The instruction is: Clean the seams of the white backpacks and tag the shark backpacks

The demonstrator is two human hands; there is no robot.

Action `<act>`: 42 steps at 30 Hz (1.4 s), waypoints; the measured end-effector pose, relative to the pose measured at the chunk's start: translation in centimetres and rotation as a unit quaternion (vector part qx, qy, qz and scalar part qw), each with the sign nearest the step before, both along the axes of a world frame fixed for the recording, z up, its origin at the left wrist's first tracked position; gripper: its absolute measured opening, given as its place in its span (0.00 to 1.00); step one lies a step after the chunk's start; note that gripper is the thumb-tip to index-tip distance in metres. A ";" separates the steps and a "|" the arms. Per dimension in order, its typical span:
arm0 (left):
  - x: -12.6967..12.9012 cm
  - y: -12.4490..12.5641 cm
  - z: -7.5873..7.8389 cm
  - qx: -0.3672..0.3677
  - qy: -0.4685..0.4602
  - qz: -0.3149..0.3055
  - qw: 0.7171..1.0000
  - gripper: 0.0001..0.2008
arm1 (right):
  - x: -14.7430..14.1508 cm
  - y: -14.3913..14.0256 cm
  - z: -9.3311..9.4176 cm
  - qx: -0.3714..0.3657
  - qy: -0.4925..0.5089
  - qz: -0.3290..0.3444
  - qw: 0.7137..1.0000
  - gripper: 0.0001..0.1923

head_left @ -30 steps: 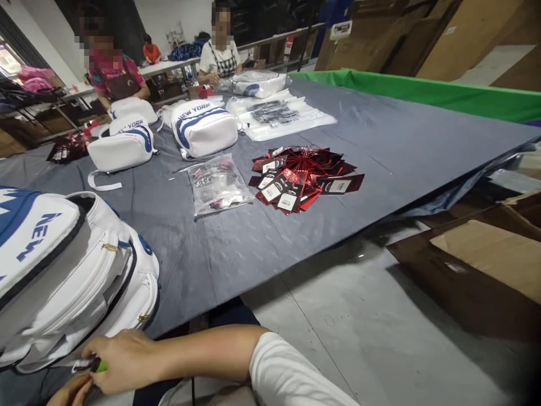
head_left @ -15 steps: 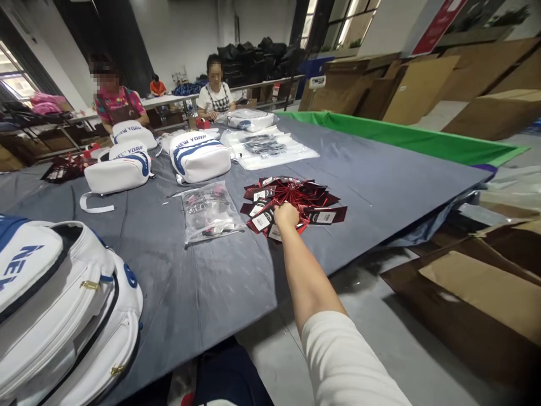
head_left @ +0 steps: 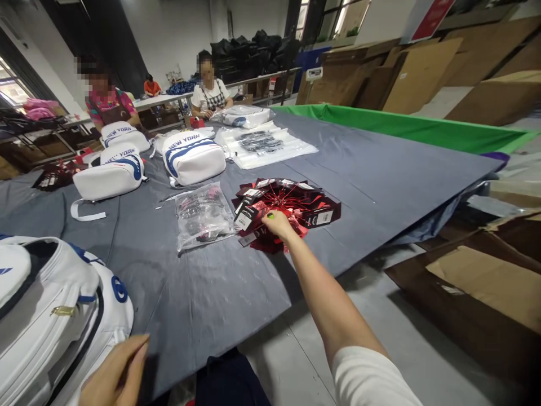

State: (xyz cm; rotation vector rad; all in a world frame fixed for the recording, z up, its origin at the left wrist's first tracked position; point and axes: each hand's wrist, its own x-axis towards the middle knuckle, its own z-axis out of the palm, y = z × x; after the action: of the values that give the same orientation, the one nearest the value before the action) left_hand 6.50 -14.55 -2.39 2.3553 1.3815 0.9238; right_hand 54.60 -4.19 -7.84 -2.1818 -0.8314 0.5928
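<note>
My right hand (head_left: 276, 224) reaches over the table into a fanned bundle of dark red and black hang tags (head_left: 323, 214) with red strings. Its fingers are closed on a black hang tag (head_left: 245, 216) with a white label, at the left side of the bundle. At the bottom left is my left hand (head_left: 116, 369), partly cut off by the frame edge, fingers loosely extended and holding nothing visible. Beside it stands a white backpack (head_left: 42, 327) with blue trim and gold zip pulls, its top gaping.
A clear bag of small items (head_left: 205, 217) lies left of the tags. White "NEW YORK" backpacks (head_left: 194, 158) and a stack of plastic bags (head_left: 291, 148) are farther back. Two co-workers (head_left: 211, 93) sit across the table. Cardboard boxes (head_left: 477, 287) stand on the floor at right.
My left hand has come into view at the bottom left. My right hand has shifted slightly left and down within the tags, and a black tag now stands out by its fingers.
</note>
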 end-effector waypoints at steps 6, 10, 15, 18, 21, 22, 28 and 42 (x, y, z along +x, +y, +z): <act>19.0 8.8 2.8 -0.026 0.040 -0.172 0.984 0.10 | -2.3 -2.5 -1.6 0.046 0.026 -0.004 0.999 0.09; 32.2 11.6 5.0 -0.002 0.146 -0.228 0.963 0.14 | -1.6 -4.0 -1.3 0.081 0.046 -0.016 0.996 0.04; 41.6 13.3 3.7 -0.028 0.213 -0.216 0.952 0.24 | -0.4 -4.8 -0.3 0.118 0.117 -0.003 0.986 0.06; 43.8 14.9 1.9 -0.054 0.227 -0.219 0.947 0.13 | -1.0 -6.0 0.5 0.133 0.174 0.019 0.976 0.06; 44.5 17.1 1.2 -0.071 0.195 -0.202 0.957 0.11 | -3.3 -8.3 1.6 0.134 0.232 0.074 0.961 0.07; 44.5 17.8 1.3 -0.078 0.179 -0.190 0.962 0.12 | -4.2 -9.2 1.9 0.136 0.246 0.089 0.956 0.08; 39.1 18.0 3.4 -0.153 -0.021 -0.210 0.965 0.19 | -7.9 -12.5 4.8 0.225 0.205 0.039 0.952 0.15; 4.7 1.5 4.5 -0.165 -0.416 -0.041 0.893 0.20 | -27.7 -11.7 9.5 0.246 0.120 0.416 0.867 0.13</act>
State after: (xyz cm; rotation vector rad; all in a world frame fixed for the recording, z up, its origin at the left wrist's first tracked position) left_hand 11.25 -13.06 2.15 1.4506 0.9610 1.3222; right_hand 26.88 -15.85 1.63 -1.1903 -1.5846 0.9123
